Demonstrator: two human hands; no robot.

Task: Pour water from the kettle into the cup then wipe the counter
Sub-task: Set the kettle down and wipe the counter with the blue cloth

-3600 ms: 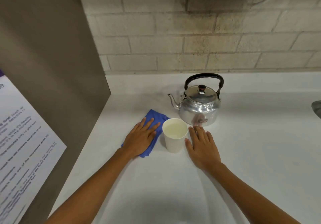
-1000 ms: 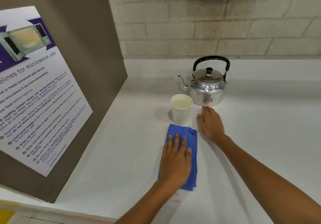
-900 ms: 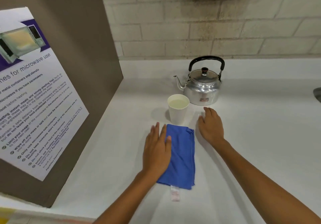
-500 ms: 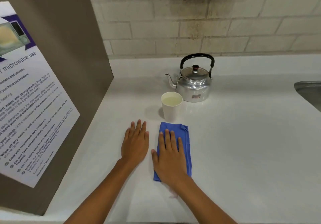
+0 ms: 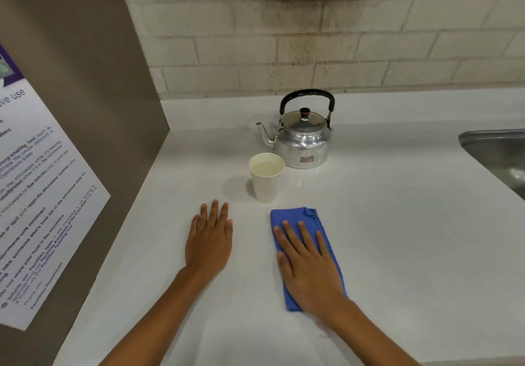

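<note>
Blue cloth (image 5: 308, 254), folded into a long pad, is pressed flat on the white counter (image 5: 397, 237) under the right hand (image 5: 309, 266), fingers spread and nothing gripped, a hold judged to suit wiping; the left hand (image 5: 208, 240) is laid open and empty on the bare counter well to the left, probably as a brace. The cup (image 5: 266, 176), seen filled, is stood just beyond the cloth; the kettle (image 5: 302, 135) is set upright close behind it, so pouring is judged done.

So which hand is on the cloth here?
The right hand, pressed flat on the blue cloth in front of the cup. The left hand lies flat on bare counter.
</note>
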